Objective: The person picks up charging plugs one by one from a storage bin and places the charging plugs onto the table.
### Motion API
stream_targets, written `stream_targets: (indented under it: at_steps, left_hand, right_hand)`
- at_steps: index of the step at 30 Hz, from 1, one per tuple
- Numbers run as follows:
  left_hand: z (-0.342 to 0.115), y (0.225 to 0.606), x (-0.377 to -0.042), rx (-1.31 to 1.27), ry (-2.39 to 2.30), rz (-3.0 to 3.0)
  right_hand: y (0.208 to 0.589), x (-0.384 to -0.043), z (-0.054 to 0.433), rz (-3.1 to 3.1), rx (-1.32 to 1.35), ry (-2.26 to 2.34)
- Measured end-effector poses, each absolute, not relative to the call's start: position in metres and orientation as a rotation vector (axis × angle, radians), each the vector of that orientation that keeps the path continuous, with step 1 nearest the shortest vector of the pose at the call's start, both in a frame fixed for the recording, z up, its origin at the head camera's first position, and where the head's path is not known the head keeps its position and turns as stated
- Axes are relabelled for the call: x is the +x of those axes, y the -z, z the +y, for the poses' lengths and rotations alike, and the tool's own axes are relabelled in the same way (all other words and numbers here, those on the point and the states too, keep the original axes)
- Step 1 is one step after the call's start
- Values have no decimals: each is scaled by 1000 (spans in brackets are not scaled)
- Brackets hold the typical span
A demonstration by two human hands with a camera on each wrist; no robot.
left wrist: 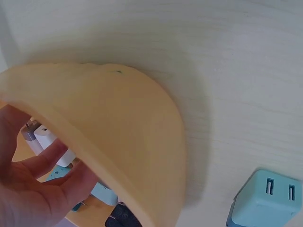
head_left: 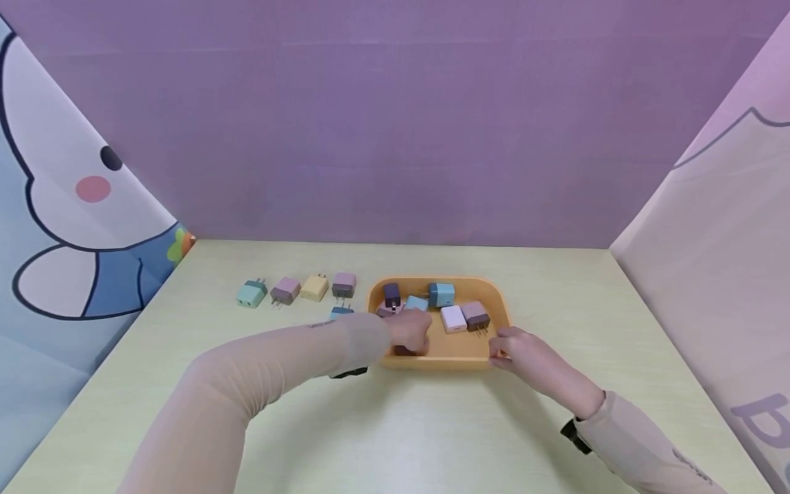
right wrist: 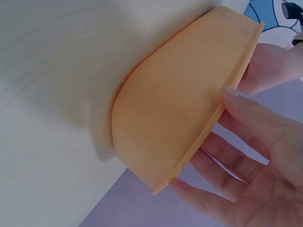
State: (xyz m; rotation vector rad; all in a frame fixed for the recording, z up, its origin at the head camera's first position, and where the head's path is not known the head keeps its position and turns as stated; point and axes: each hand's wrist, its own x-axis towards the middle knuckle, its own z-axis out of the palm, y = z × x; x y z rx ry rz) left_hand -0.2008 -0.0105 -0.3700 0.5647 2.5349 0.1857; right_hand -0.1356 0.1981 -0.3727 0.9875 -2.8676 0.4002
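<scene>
An orange tray (head_left: 447, 363) on the table holds several plug chargers, among them a white charger (head_left: 453, 319), a mauve-and-brown charger (head_left: 475, 315), a blue charger (head_left: 441, 294) and a dark purple charger (head_left: 391, 294). My left hand (head_left: 410, 329) reaches over the left rim into the tray, fingers bent downward among the chargers. A dark charger shows just under it; the rim hides its fingertips in the left wrist view, so I cannot tell what it holds. My right hand (right wrist: 251, 146) pinches the tray's right rim, thumb outside and fingers inside.
Left of the tray lie a mint-green charger (head_left: 252, 293), a mauve charger (head_left: 286, 291), a yellow charger (head_left: 315, 287) and a purple-grey charger (head_left: 343, 285). Closer to the tray's left side is a light-blue charger (left wrist: 267, 201), partly behind my left sleeve. A purple backdrop (head_left: 395, 137) rises behind the table.
</scene>
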Motion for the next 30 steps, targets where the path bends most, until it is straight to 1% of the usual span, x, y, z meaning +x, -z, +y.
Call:
stream_targets:
  at_steps: [11, 19, 26, 30]
  left_hand:
    - [-14, 357, -198, 389, -295, 2497]
    - [-16, 350, -202, 488, -237, 2526]
    - [-18, 342, -203, 438, -309, 2487]
    - [-20, 337, -204, 465, -353, 2493]
  right_hand:
    - [372, -135, 198, -2888, 981, -401]
    - [372, -135, 198, -2879, 999, -394]
    - [371, -135, 198, -2871, 999, -396]
    - [372, -135, 198, -2868, 999, -397]
